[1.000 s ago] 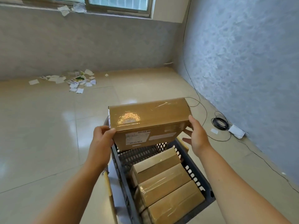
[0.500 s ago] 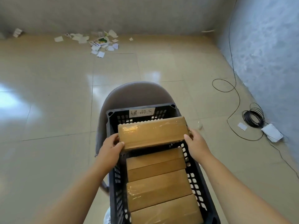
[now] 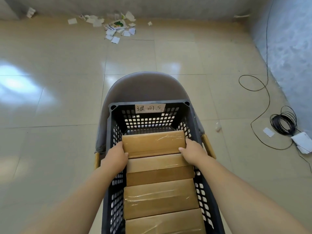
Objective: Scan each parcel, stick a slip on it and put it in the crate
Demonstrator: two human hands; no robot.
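Glossy beige tiled floor (image 3: 177,56) reflects light at left. Grey walls (image 3: 290,48) meet at the far right corner. Paper scraps (image 3: 116,27) lie near the far wall; a coiled black cable (image 3: 283,123) lies beside the right wall.

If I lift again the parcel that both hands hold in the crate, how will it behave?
The parcel probably stays stiff: its cardboard edges look straight. The glossy tape across its top may be slippery, so gripping its ends, as the left hand and right hand do, seems safer.
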